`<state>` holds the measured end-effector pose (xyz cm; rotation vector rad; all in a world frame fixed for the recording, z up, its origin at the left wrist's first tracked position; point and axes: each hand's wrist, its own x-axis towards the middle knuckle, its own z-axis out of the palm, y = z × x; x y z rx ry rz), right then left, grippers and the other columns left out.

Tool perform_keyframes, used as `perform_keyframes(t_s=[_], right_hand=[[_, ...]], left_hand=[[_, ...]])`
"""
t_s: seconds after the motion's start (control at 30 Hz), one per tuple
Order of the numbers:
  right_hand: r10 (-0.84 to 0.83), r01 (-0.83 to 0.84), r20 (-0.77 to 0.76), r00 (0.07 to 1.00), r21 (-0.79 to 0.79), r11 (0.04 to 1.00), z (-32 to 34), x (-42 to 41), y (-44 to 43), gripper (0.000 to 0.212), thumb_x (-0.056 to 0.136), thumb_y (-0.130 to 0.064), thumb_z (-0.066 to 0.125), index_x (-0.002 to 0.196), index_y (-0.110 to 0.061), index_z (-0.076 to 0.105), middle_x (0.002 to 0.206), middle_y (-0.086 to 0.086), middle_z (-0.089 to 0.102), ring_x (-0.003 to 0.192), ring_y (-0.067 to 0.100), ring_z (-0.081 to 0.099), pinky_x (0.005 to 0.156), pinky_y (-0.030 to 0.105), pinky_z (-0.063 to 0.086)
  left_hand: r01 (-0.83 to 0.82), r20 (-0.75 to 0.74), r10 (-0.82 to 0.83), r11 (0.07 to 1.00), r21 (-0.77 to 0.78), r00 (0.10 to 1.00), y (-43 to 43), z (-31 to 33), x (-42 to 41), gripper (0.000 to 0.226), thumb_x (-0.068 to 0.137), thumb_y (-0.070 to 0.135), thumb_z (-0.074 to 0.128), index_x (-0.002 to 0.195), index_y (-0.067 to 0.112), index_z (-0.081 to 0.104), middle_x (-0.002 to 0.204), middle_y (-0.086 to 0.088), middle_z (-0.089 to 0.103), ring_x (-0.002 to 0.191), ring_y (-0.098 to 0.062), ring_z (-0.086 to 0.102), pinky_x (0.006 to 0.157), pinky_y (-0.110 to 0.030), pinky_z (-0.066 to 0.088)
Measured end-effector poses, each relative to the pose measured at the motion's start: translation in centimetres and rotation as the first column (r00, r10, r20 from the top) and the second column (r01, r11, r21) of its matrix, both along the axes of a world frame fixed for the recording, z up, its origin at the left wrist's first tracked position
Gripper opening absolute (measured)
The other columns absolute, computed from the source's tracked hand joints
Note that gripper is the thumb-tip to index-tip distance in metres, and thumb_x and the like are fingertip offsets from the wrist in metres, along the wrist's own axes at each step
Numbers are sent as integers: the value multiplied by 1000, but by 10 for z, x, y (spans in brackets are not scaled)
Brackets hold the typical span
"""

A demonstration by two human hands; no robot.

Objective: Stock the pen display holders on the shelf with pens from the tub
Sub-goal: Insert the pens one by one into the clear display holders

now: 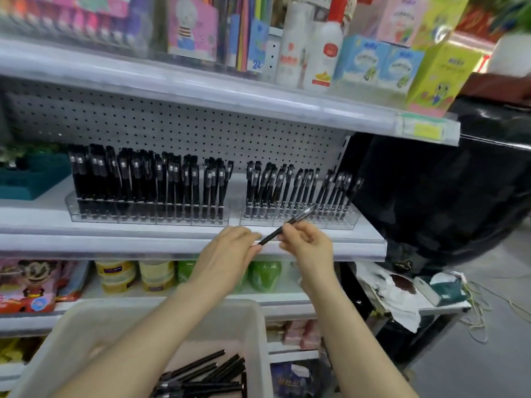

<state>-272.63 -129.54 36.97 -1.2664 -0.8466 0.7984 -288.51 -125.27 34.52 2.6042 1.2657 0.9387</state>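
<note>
White shelf (115, 242) carries 2 clear holders: the left holder (143, 218) is packed, the right holder (340, 224) crowded with leaning pens (275, 185). The tub (172, 307) of loose pens (207, 377) sits below. The right hand (307, 248) has a closed grip on 1 black pen (283, 226) mid-barrel, tip near the right holder; the left hand (227, 248) pinches its lower end. Fed in slanted, it could topple the leaners, or miss its slot and drop.

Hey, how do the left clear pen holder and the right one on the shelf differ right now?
In the left holder the pens stand almost upright; in the right holder they lean to the right. The left holder is packed more densely, while the right holder shows wider gaps between its clusters. Both are clear plastic trays holding black capped pens on the same shelf.
</note>
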Motion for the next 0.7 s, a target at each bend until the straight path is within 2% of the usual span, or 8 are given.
perform_keyframes(t_s=[0.1, 0.2, 0.3, 0.4, 0.47, 0.53, 0.7], right_hand=[[-140, 124, 256, 956, 78, 989, 24, 34, 22, 9, 94, -17, 62, 93, -10, 68, 79, 4, 73, 74, 15, 70, 71, 23, 58], [-226, 176, 426, 876, 154, 972, 44, 49, 48, 12, 94, -23, 61, 85, -17, 66, 73, 0, 72, 68, 11, 69, 67, 24, 56], [-265, 194, 524, 810, 187, 963, 51, 49, 77, 10, 93, -24, 62, 86, -20, 65, 75, -2, 72, 72, 13, 70, 71, 30, 58], [-239, 173, 632, 737, 166, 971, 50, 46, 97, 16, 95, -25, 61, 102, -14, 69, 88, 0, 73, 80, 14, 68, 77, 32, 55], [-200, 165, 731, 652, 121, 979, 44, 46, 104, 20, 96, -25, 60, 105, -10, 69, 87, 1, 70, 78, 16, 62, 72, 24, 45], [-146, 169, 790, 595, 54, 984, 34, 46, 109, 21, 96, -25, 58, 105, -8, 69, 82, 3, 67, 75, 20, 59, 67, 23, 38], [-62, 185, 820, 569, -54, 981, 21, 44, 116, 21, 96, -24, 58, 103, -7, 69, 78, 10, 68, 75, 27, 61, 68, 29, 44]], left_hand=[[-51, -94, 59, 995, 83, 994, 27, 10, 15, 49, 100, 25, 49, 146, 13, 40, 148, -6, 41, 136, -22, 35, 109, -37, 36], [-98, -194, 123, 986, 133, 973, 48, 14, 25, 55, 98, 13, 51, 149, 6, 31, 153, -10, 33, 140, -25, 28, 109, -37, 36], [-123, -241, 150, 984, 126, 959, 58, 9, 32, 62, 92, 4, 59, 148, 7, 33, 149, -8, 36, 138, -23, 31, 105, -33, 40], [-143, -234, 169, 982, 125, 957, 57, 6, 34, 66, 88, 0, 62, 148, 9, 34, 147, -6, 39, 136, -21, 35, 98, -30, 46], [-141, -225, 168, 981, 133, 960, 57, 5, 34, 68, 87, -2, 62, 148, 9, 34, 146, -6, 40, 135, -21, 36, 99, -29, 45], [-141, -221, 168, 981, 133, 961, 58, 6, 34, 69, 86, -3, 62, 148, 9, 34, 144, -6, 40, 134, -21, 36, 99, -29, 45], [-130, -225, 154, 984, 119, 962, 60, 5, 35, 68, 85, -4, 62, 147, 8, 36, 141, -6, 42, 130, -21, 38, 98, -30, 45]])
